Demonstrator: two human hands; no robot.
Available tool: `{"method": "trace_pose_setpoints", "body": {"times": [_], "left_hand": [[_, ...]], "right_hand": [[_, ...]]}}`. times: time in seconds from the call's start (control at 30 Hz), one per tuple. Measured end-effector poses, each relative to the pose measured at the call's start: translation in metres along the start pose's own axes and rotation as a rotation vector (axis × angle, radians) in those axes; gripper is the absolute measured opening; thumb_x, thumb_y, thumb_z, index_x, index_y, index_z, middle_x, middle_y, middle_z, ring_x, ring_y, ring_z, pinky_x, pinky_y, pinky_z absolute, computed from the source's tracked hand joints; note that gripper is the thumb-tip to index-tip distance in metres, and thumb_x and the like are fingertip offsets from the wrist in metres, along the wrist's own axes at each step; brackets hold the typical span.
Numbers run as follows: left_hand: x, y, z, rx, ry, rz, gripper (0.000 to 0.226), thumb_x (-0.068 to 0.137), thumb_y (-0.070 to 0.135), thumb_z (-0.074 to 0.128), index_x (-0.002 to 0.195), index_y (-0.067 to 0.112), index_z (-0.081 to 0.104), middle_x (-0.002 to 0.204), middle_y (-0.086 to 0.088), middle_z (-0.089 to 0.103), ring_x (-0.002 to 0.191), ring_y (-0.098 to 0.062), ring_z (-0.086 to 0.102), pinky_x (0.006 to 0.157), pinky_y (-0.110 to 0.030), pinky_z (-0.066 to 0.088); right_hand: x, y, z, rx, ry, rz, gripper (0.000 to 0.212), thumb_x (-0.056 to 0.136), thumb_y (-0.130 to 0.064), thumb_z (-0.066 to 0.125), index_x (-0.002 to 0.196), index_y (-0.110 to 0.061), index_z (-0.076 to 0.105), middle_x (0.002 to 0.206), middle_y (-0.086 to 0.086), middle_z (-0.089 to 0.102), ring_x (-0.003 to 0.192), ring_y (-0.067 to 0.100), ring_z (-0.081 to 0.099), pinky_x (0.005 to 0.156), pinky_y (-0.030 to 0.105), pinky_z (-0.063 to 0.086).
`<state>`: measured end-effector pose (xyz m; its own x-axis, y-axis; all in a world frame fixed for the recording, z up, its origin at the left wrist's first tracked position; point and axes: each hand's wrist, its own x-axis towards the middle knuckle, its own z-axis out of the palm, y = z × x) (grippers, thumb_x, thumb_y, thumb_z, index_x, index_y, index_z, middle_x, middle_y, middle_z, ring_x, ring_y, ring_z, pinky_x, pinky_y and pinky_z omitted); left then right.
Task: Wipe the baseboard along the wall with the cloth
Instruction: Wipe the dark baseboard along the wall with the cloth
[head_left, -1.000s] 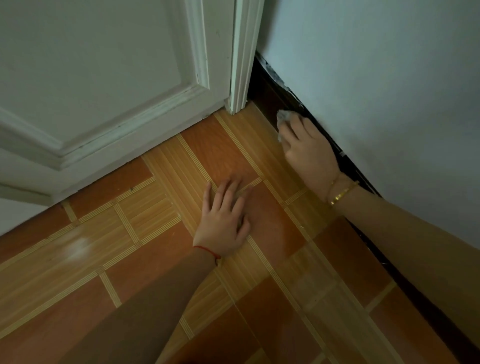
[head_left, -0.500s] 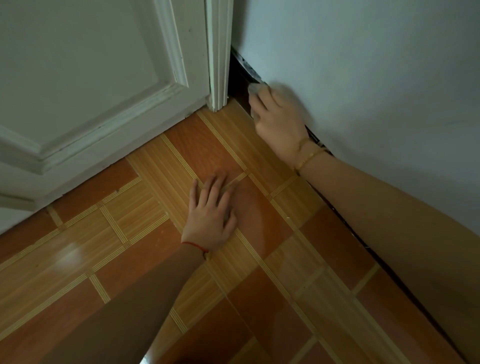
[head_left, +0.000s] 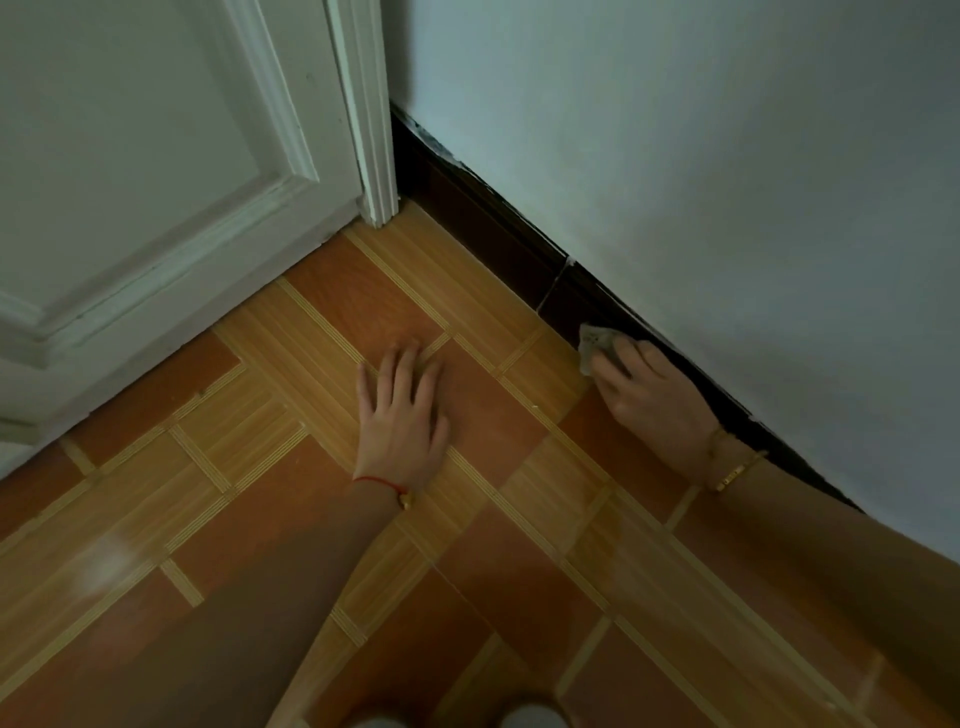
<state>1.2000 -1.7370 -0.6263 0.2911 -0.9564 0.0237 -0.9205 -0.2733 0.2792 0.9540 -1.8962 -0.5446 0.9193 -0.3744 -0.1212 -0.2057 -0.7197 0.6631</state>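
A dark brown baseboard (head_left: 483, 218) runs along the foot of the pale wall (head_left: 727, 156), from the door frame toward the lower right. My right hand (head_left: 654, 400) presses a small crumpled white cloth (head_left: 595, 345) against the baseboard about midway along its visible length; only the cloth's front end shows past the fingers. A gold bracelet sits on that wrist. My left hand (head_left: 402, 410) lies flat on the floor with its fingers spread, holding nothing, a red string at its wrist.
A white panelled door (head_left: 145, 171) and its white frame (head_left: 371, 130) close the corner at upper left. The floor (head_left: 208, 467) is orange and tan patterned tile. Two pale rounded shapes (head_left: 530, 719) show at the bottom edge.
My right hand has slid the cloth back along the baseboard, away from the door-frame corner toward me. The left hand stays planted on the floor.
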Motion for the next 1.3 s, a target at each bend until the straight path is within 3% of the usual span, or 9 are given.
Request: {"method": "trace_pose_setpoints", "body": {"times": [0.23, 0.37, 0.47, 0.53, 0.77, 0.87, 1.0, 1.13, 1.3], "left_hand": [[-0.003, 0.021, 0.011, 0.032, -0.013, 0.078, 0.054, 0.097, 0.040, 0.034, 0.145, 0.015, 0.045, 0.152, -0.013, 0.040, 0.144, -0.032, 0.027, 0.119, -0.064, 0.012], [-0.002, 0.020, 0.011, 0.021, -0.008, 0.080, 0.055, 0.097, 0.040, 0.035, 0.145, 0.016, 0.046, 0.152, -0.013, 0.040, 0.143, -0.032, 0.030, 0.119, -0.064, 0.013], [-0.001, 0.020, 0.011, 0.021, -0.012, 0.088, 0.055, 0.097, 0.041, 0.036, 0.145, 0.016, 0.046, 0.153, -0.013, 0.039, 0.144, -0.032, 0.030, 0.118, -0.064, 0.014], [-0.001, 0.018, 0.011, 0.023, -0.001, 0.090, 0.054, 0.097, 0.040, 0.036, 0.145, 0.016, 0.046, 0.152, -0.013, 0.040, 0.143, -0.032, 0.030, 0.119, -0.064, 0.013], [-0.001, 0.020, 0.010, 0.019, 0.004, 0.087, 0.053, 0.098, 0.039, 0.038, 0.145, 0.016, 0.045, 0.152, -0.013, 0.040, 0.143, -0.033, 0.032, 0.119, -0.064, 0.013], [-0.002, 0.020, 0.010, 0.024, 0.004, 0.087, 0.053, 0.098, 0.039, 0.039, 0.145, 0.015, 0.045, 0.152, -0.013, 0.040, 0.143, -0.033, 0.032, 0.119, -0.064, 0.013], [-0.001, 0.020, 0.011, 0.027, 0.008, 0.095, 0.053, 0.098, 0.039, 0.040, 0.145, 0.015, 0.045, 0.153, -0.014, 0.039, 0.143, -0.033, 0.032, 0.119, -0.064, 0.013], [-0.001, 0.019, 0.011, 0.020, -0.001, 0.088, 0.053, 0.098, 0.039, 0.039, 0.146, 0.016, 0.044, 0.153, -0.013, 0.039, 0.144, -0.032, 0.031, 0.119, -0.064, 0.011], [-0.001, 0.018, 0.011, 0.008, 0.008, 0.097, 0.053, 0.097, 0.039, 0.040, 0.145, 0.015, 0.045, 0.152, -0.014, 0.040, 0.144, -0.033, 0.031, 0.120, -0.064, 0.010]], "right_hand": [[0.076, 0.012, -0.020, -0.024, 0.193, 0.059, 0.028, 0.088, 0.000, 0.051, 0.103, -0.005, 0.073, 0.123, 0.012, 0.060, 0.115, 0.032, 0.036, 0.094, 0.037, 0.033], [0.119, 0.018, -0.040, -0.005, 0.200, 0.103, 0.070, 0.095, 0.010, 0.008, 0.100, -0.010, 0.075, 0.120, 0.006, 0.065, 0.110, 0.027, 0.052, 0.096, 0.035, 0.031], [0.106, 0.014, -0.028, -0.101, 0.223, 0.080, 0.056, 0.095, 0.009, 0.019, 0.114, -0.005, 0.070, 0.127, 0.008, 0.061, 0.113, 0.031, 0.044, 0.097, 0.038, 0.031], [0.079, 0.012, -0.019, -0.105, 0.181, 0.041, 0.036, 0.092, 0.001, 0.045, 0.119, -0.004, 0.067, 0.132, 0.012, 0.056, 0.117, 0.033, 0.038, 0.099, 0.040, 0.031], [-0.009, 0.004, -0.002, -0.079, 0.012, 0.012, 0.043, 0.080, -0.006, 0.071, 0.122, 0.000, 0.064, 0.130, 0.015, 0.049, 0.119, 0.035, 0.040, 0.101, 0.043, 0.030], [0.013, 0.006, -0.006, -0.082, 0.039, -0.021, 0.030, 0.085, -0.002, 0.058, 0.112, -0.003, 0.070, 0.129, 0.014, 0.054, 0.119, 0.034, 0.043, 0.101, 0.042, 0.029], [0.078, 0.008, -0.011, -0.058, 0.151, 0.004, 0.043, 0.089, 0.004, 0.033, 0.100, -0.006, 0.073, 0.128, 0.014, 0.058, 0.121, 0.033, 0.039, 0.101, 0.041, 0.028], [0.128, 0.007, -0.018, 0.043, 0.125, -0.033, 0.027, 0.092, -0.005, 0.050, 0.090, -0.011, 0.076, 0.119, 0.007, 0.064, 0.111, 0.029, 0.056, 0.099, 0.040, 0.030], [0.073, 0.008, -0.010, -0.039, 0.090, -0.011, 0.030, 0.087, -0.008, 0.059, 0.115, -0.008, 0.069, 0.135, 0.013, 0.049, 0.123, 0.034, 0.039, 0.103, 0.043, 0.028]]}}
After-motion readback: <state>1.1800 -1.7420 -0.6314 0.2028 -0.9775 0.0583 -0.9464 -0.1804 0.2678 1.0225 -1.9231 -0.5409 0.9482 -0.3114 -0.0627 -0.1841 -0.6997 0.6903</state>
